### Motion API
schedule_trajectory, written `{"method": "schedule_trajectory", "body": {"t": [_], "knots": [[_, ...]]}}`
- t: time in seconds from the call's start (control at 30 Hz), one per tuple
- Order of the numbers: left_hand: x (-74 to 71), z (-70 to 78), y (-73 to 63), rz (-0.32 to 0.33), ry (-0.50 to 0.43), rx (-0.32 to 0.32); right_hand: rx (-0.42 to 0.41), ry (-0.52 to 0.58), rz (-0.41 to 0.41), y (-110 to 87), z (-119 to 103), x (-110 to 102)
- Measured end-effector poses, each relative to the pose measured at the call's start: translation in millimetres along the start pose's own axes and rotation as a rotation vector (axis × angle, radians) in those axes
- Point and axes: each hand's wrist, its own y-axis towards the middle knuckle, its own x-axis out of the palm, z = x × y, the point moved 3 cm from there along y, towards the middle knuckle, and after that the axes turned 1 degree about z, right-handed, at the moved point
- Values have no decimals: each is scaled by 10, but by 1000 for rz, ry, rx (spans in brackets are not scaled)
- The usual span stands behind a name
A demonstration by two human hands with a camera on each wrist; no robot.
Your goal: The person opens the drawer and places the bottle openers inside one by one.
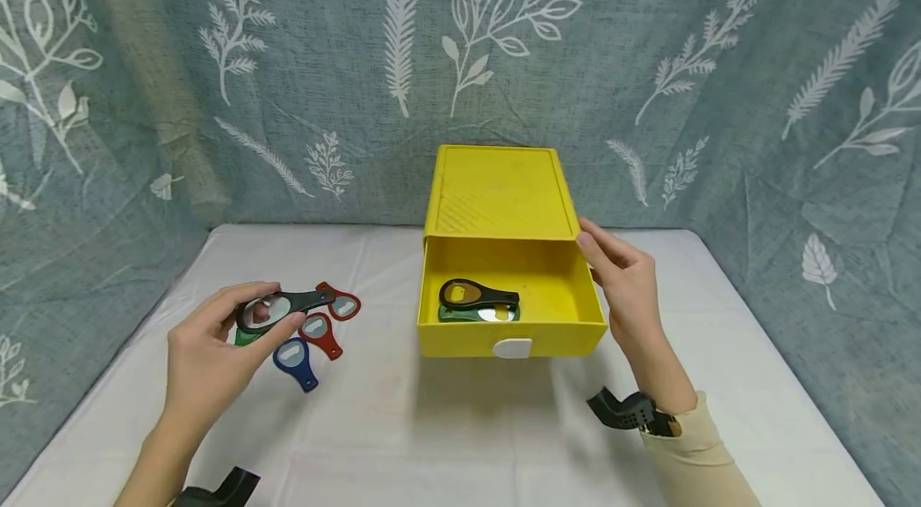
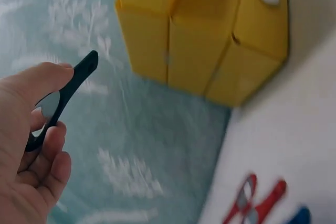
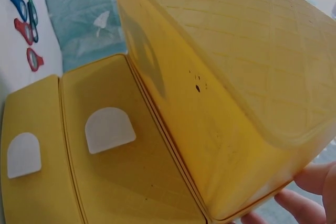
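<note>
My left hand (image 1: 216, 355) pinches a black bottle opener (image 1: 288, 307) between thumb and fingers, over the left of the table. In the left wrist view the same black opener (image 2: 65, 93) points up and away from the palm. Beneath and beside that hand lie two red bottle openers (image 1: 321, 335), a blue bottle opener (image 1: 295, 361) and a partly hidden green one (image 1: 245, 337). My right hand (image 1: 626, 283) rests its fingertips along the right side of a yellow drawer cabinet (image 1: 504, 191). Its top drawer (image 1: 460, 341) is pulled out, holding a black opener (image 1: 478, 296) and a green opener (image 1: 460, 315).
A white cloth covers the table (image 1: 374, 427). Behind it hangs a blue-green curtain (image 1: 324, 91) with white leaf prints. The cabinet's two lower drawers (image 3: 131, 177) are closed, with white handles (image 3: 110, 129).
</note>
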Motion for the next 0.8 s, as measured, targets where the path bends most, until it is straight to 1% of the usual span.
{"method": "schedule_trajectory", "body": {"t": [0.13,0.2,0.37,0.4,0.47,0.6,0.7,0.8], "knots": [[146,267,145,-13,-62,112,3,10,2,11,-11,3],[217,435,217,-18,-94,173,5,13,5,13,-13,4],[383,919,363,-24,-117,251,-4,4,8,14,-21,-2],[426,948,389,-28,-124,261,-5,0,9,15,-25,-4],[527,946,432,-39,-112,276,-5,-6,10,19,-29,-8],[777,869,488,-105,-116,311,1,-6,18,21,-20,-6],[965,941,524,-167,-137,344,11,-1,22,13,0,-2],[1136,998,578,-229,-140,361,22,-7,27,5,10,-2]]}}
